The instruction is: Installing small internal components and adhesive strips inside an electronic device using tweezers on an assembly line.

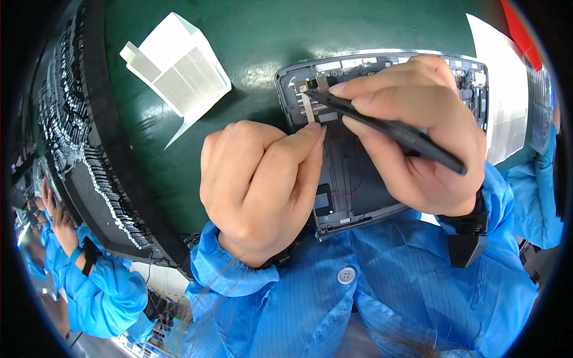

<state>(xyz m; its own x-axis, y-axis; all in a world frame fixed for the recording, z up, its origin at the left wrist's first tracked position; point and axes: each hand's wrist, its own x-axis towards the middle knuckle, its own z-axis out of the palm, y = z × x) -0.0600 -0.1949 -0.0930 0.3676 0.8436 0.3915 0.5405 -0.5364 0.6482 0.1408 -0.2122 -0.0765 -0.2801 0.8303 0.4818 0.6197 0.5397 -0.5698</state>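
Observation:
An open tablet-like device housing [338,222], dark grey with a silvery edge, lies in front of me on a green work surface. My right hand [427,128] is closed around a slim black pointed tool [412,136]; I cannot tell if it is tweezers or a pry stick. Its tip rests at small parts in the housing's far left corner. My left hand [256,179] is closed, thumb and forefinger pinching the near end of a narrow pale strip [308,107] that runs up to the tool's tip. A thin red wire [360,186] curves inside the housing, partly behind my right hand.
A folded white and grey card or sheet [191,71] stands on the green mat [250,30] at the far left. A black tray [113,197] with many small parts in rows lines the left side. White paper [507,89] and a red item [524,36] lie right. Co-workers' blue sleeves [107,292] show on both sides.

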